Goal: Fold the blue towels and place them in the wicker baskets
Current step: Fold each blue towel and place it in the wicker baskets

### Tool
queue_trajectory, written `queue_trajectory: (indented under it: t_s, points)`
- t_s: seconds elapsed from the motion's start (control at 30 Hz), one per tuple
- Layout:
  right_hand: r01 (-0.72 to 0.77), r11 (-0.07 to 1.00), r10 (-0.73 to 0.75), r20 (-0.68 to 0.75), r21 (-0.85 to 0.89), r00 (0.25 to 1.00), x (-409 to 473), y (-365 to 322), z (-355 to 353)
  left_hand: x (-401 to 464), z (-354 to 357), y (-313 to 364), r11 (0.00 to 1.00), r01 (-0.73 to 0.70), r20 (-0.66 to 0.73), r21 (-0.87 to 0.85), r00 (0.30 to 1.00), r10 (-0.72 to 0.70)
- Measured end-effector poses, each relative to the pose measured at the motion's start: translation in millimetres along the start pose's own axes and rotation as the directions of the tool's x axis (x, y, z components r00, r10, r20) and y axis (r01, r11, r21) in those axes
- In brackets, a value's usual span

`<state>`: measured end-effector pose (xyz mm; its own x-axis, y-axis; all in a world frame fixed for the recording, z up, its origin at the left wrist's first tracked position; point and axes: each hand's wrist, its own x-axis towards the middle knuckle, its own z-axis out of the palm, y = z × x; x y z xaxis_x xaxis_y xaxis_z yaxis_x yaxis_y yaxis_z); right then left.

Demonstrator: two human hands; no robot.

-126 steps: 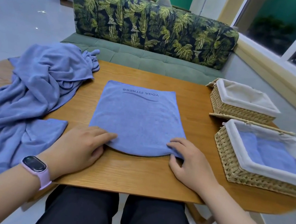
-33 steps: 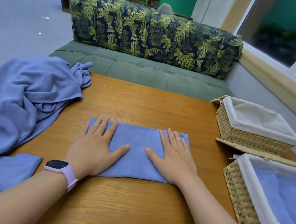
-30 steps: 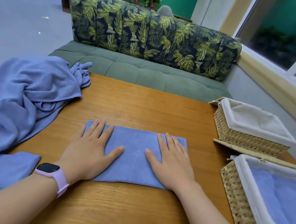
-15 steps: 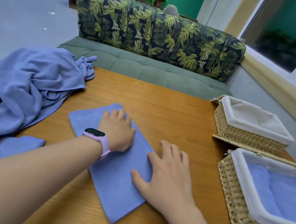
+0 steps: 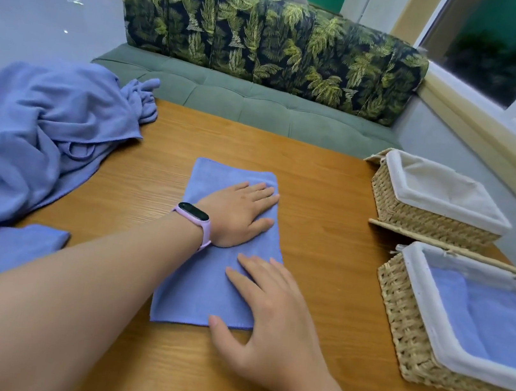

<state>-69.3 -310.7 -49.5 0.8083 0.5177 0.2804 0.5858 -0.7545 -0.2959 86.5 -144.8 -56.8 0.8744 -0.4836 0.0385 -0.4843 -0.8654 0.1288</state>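
Far left of the folded towel [image 5: 204,274], I had the heap of unfolded blue towels [image 5: 33,141] sprawled over the wooden table [image 5: 332,206], bunched and creased, one flat corner of it trailing down toward the near edge. It lay well apart from the folded towel, with bare wood between them.

Then the folded towel itself, a long narrow rectangle, flat on the table, its long side running away from me. My left arm reached in across it from the lower left, a lilac wristband [image 5: 196,219] on the wrist, and my left hand [image 5: 237,212] was pressed palm-down on the far half of the towel, fingers flat and pointing right, gripping nothing. Just nearer than that, my right hand [image 5: 268,317] was spread flat on the near right part of the towel, thumb at its near edge, the heel of the hand on the wood beside it; also open, nothing clasped.

Right of the towel, across a stretch of bare table, I saw two wicker baskets with white cloth liners. The near basket [image 5: 407,328] held blue towel [image 5: 492,320] already laid flat inside. The far basket [image 5: 414,215] showed only its liner. A flat wicker lid [image 5: 427,238] lay between the two.

Beyond the towel, past the far table edge, stood a green sofa [image 5: 256,104] with a leaf-print backrest.
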Motion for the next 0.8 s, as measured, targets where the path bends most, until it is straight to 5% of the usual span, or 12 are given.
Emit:
queue_trajectory:
  t_s: [0.17,0.3,0.47,0.6,0.8]
  points:
    - [-0.004,0.995,0.000,0.037,0.099,0.999,-1.1,3.4,-1.6,-17.2,-16.9,7.3,0.992,-0.064,-0.104,0.108,0.992,0.075]
    - [-0.002,0.990,0.000,0.017,0.141,1.000,0.3,5.5,-2.8,-77.7,-38.7,9.1,0.998,-0.059,-0.283,0.020,0.957,0.062]
    - [-0.024,0.988,0.019,0.037,0.149,0.999,0.7,3.4,-2.0,-180.2,-52.0,-8.3,0.975,-0.203,-0.107,0.087,0.972,0.211]
    - [-0.023,0.988,0.019,0.029,0.153,0.999,0.9,5.8,-3.0,-212.8,-46.4,-8.3,0.977,-0.143,0.009,-0.160,0.989,0.146]
    - [0.000,0.989,-0.005,0.034,0.149,0.999,-1.5,5.6,-4.2,-207.5,-23.4,-2.0,0.947,-0.074,-0.175,-0.313,0.984,0.019]
